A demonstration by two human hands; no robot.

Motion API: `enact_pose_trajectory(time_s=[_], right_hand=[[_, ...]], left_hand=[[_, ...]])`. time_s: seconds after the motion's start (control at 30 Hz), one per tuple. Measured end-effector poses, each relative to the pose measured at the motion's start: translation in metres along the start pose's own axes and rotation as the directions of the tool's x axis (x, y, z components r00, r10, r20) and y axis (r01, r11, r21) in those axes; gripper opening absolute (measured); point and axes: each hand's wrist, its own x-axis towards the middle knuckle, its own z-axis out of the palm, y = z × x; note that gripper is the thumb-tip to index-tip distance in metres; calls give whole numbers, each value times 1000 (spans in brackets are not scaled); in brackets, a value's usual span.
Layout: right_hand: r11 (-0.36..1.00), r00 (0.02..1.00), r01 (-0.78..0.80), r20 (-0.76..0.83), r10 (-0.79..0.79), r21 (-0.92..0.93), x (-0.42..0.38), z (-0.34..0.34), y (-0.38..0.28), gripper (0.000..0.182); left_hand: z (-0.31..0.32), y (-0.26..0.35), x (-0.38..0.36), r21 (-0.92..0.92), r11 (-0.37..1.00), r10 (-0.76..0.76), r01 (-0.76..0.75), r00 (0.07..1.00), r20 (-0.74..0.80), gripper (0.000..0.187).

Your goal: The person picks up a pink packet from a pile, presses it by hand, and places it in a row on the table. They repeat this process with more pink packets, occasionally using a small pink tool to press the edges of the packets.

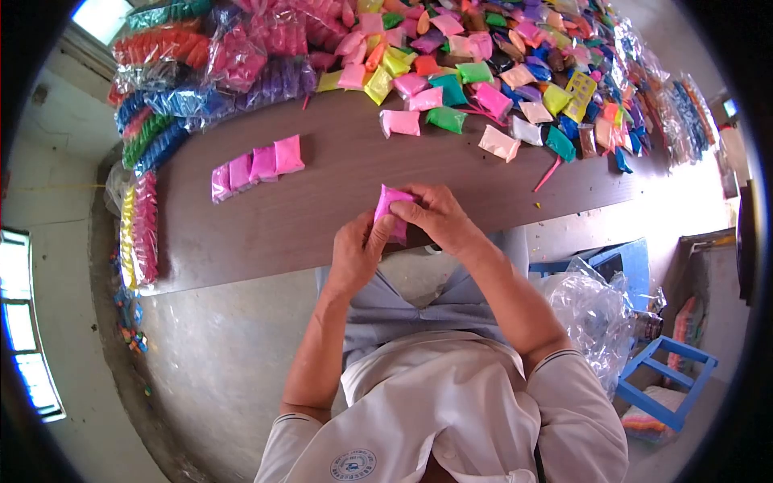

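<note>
Near the front edge of the brown table, both my hands grip one small pink packet with a shiny plastic wrapping. My left hand is closed on its lower left side, thumb pressed against its face. On the upper right side, my right hand pinches the same packet between thumb and fingers. To the far left of my hands lies a short row of pink and purple packets, side by side and touching.
A large heap of loose packets in many colours covers the table's far right. Bagged rows of packets are stacked at the far left, with yellow and pink rows along the left edge. Clear plastic bags and a blue stool stand right.
</note>
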Motion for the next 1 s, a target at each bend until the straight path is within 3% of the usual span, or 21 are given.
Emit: enact_pose_trajectory(time_s=[0.03,0.1,0.23,0.33,0.43,0.5,0.53,0.6,0.73,1.0], right_hand=[[1000,1000,1,1,-1,2,-1,0,-5,26],[917,974,-223,117,195,330,-3,-4,-11,27],[953,963,-226,193,188,203,-6,-9,-2,29],[962,983,-174,91,158,212,-3,3,6,26],[989,997,-77,14,76,126,-3,12,1,24],[988,994,-107,4,108,109,-2,12,-1,22],[988,994,-106,5,106,109,-2,11,-3,22],[954,995,-96,57,83,285,-3,7,-7,21],[945,993,-118,41,111,306,0,6,0,21],[997,998,-28,-50,32,78,5,11,15,21]], left_hand=[[0,0,0,2,1000,0,0,1000,-1,43],[-1,-1,2,-53,997,58,-60,998,-34,45],[3,0,1,-111,993,30,-36,998,-54,45],[0,3,2,-116,991,68,-74,996,-51,44],[-3,4,3,-35,999,8,-8,1000,-8,43],[0,12,2,-207,973,89,-97,995,-48,41],[-1,8,3,-206,974,89,-97,995,-50,41],[0,-1,4,-144,989,32,-37,999,-42,41],[5,-1,1,-124,991,48,-53,998,-46,41],[3,0,0,70,995,77,-74,996,-37,41]])
